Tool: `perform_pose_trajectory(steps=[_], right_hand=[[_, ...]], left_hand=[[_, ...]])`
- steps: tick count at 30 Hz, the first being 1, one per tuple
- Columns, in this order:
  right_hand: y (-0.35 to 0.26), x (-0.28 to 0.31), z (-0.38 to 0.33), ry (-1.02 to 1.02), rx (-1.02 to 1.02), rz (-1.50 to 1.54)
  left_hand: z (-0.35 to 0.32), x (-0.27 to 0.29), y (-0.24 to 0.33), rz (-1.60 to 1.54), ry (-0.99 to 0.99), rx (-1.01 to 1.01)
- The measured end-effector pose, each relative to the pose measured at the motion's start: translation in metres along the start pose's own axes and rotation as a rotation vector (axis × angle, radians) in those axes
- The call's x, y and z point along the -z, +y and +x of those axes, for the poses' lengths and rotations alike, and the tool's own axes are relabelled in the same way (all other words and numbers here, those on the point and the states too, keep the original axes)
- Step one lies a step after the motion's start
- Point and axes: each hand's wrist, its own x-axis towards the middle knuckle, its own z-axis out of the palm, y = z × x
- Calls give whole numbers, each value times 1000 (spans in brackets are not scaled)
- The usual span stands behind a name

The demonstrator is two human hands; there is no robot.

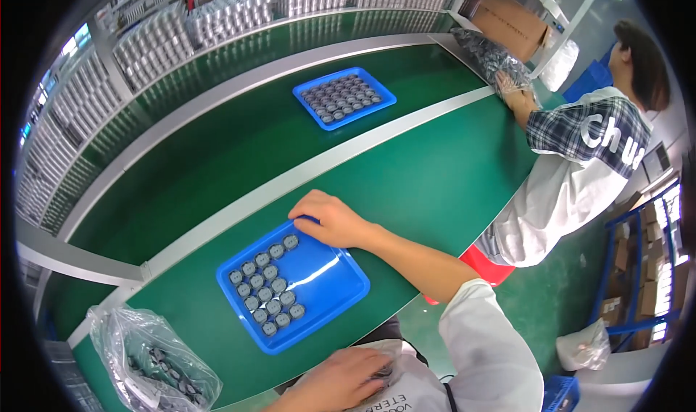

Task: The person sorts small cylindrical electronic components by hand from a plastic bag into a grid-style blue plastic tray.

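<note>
head view | right hand (335,220) rests on the far corner of the blue tray (330,285), lower centre, fingers curled, pinching nothing visible | left hand (341,381) at bottom edge, grip cannot be told | tray's left half filled with small round parts (267,289), right half bare | judged about half loaded | bag of parts (156,361) lower left

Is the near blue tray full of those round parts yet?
Partly full: round parts fill only the left half of the tray; the right half is bare.

A long green surface (435,187) runs past grey shelves (65,129), with a green floor (558,289) and brown boxes (507,17).
</note>
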Motion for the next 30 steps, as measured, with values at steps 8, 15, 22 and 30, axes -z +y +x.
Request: perform_pose_trajectory(steps=[8,15,22,30], right_hand=[[-14,-14,18,74,-21,57],[41,21,-5,21,-229,256],[6,16,1,-38,-216,207],[11,21,4,-41,-236,200]], left_hand=[[-215,79,-20,858,1010,1242],[-212,106,-61,892,1145,1460],[-252,166,-91,573,1380,1837],[-209,134,-99,1075,1184,1614]])
